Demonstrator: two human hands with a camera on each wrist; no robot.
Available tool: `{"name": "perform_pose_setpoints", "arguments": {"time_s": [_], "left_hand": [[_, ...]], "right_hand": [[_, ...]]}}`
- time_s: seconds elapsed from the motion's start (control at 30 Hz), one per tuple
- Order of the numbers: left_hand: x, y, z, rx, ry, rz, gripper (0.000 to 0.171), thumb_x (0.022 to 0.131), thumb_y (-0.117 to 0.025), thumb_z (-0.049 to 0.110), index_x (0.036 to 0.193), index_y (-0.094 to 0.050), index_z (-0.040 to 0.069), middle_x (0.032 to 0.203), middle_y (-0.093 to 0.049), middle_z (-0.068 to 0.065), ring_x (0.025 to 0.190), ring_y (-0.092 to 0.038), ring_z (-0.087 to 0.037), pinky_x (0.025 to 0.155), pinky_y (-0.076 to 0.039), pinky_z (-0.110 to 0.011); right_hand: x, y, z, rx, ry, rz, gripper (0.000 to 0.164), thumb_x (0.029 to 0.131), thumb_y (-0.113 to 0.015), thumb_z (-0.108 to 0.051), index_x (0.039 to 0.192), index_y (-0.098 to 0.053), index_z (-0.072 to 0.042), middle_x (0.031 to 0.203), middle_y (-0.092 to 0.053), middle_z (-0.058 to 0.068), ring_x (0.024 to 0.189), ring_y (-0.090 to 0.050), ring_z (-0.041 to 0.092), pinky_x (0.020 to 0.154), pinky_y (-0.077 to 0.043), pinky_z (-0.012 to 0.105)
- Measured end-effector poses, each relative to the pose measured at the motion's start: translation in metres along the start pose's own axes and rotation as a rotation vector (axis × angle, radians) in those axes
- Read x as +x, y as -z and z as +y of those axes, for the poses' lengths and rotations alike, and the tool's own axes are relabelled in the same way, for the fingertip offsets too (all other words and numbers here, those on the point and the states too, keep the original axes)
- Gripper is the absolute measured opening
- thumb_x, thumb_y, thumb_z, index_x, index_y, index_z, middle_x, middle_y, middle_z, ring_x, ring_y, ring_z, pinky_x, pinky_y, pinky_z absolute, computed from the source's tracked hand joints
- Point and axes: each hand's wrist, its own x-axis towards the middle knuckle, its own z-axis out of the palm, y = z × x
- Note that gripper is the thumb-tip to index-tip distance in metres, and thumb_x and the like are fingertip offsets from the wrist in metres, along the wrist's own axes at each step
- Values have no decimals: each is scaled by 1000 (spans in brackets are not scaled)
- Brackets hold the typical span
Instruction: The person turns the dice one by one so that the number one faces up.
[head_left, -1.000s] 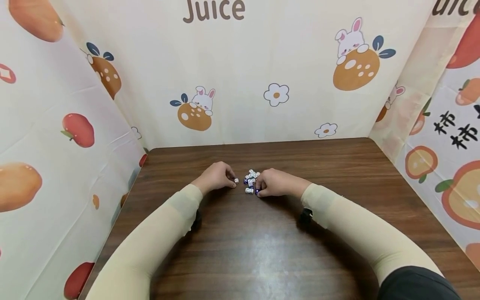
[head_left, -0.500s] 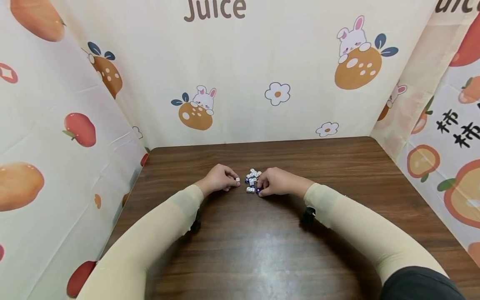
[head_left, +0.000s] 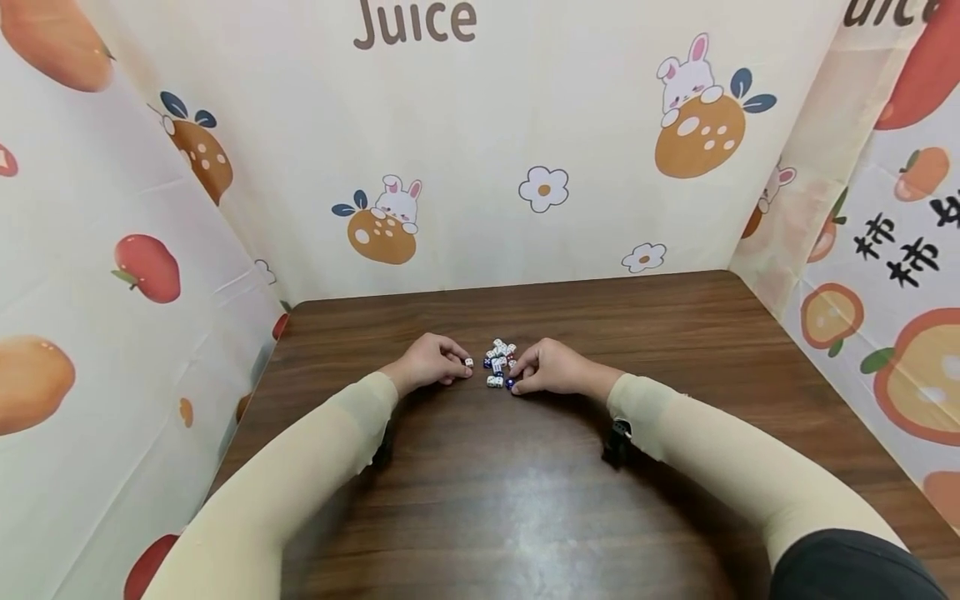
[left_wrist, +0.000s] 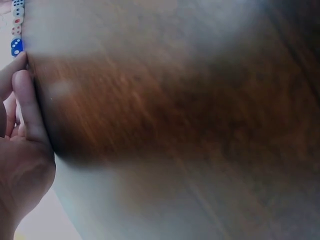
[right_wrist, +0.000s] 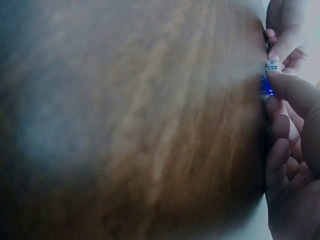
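Observation:
In the head view my left hand (head_left: 431, 361) pinches a white die (head_left: 468, 362) between thumb and forefinger, just left of a small cluster of dice (head_left: 499, 353). On the cluster's other side, my right hand (head_left: 557, 368) holds a blue die (head_left: 511, 383) at its fingertips, close to the tabletop. Beside that die lies a pair of white dice (head_left: 495, 382). The right wrist view shows the blue die (right_wrist: 268, 86) under the right thumb and forefinger, with a white die (right_wrist: 272, 65) beyond. Fingers hide the left hand's die in the left wrist view, where a blue die (left_wrist: 17, 46) shows past the fingertips.
Both hands work over a brown wood-grain table (head_left: 465, 500). A fruit-and-rabbit printed cloth (head_left: 480, 125) stands behind its far edge, with similar cloths on the left and right. Black wrist devices (head_left: 617, 442) hang under the sleeves.
The head view has shifted slightly. My left thumb and forefinger have straightened somewhat around the white die. The right hand stays at the blue die, and the cluster looks the same.

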Motion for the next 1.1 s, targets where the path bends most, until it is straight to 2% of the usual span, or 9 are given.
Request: {"name": "perform_pose_setpoints", "arguments": {"time_s": [0.2,0.5,0.7,0.87,1.1], "left_hand": [[2,-2,1,-19,-6,-7,25,95,-93,8,117,-84,-1,88,-81,0,69,-66,-8,66,-64,-24],[4,-4,-4,-5,-4,0,23,95,-94,13,113,-85,1,84,-77,3,68,-66,-7,64,-62,-22],[5,-2,-3,-7,-5,-7,22,95,-94,13,112,-86,2,86,-80,2,70,-68,-7,65,-63,-22],[5,1,-1,-13,17,6,20,95,-94,14,111,-87,4,88,-81,0,70,-69,-7,65,-64,-23],[5,0,-2,-29,37,-12,20,95,-94,12,112,-87,3,89,-81,-1,70,-70,-6,66,-64,-22]], "right_hand": [[-2,-2,2,10,-23,13,16,90,-95,-17,104,-91,-13,73,-75,-9,65,-59,1,63,-47,19],[0,-6,6,-22,-15,20,10,90,-95,-20,99,-90,-18,71,-74,-14,65,-60,0,64,-49,20],[0,-5,3,-21,-11,31,10,89,-96,-19,97,-90,-18,70,-74,-13,64,-61,1,64,-49,20],[0,-4,-1,-39,11,31,10,89,-96,-19,97,-90,-18,68,-71,-13,63,-59,1,63,-48,20],[0,-6,-2,-58,4,15,9,90,-95,-21,97,-90,-19,67,-69,-14,62,-57,0,62,-47,20]]}}
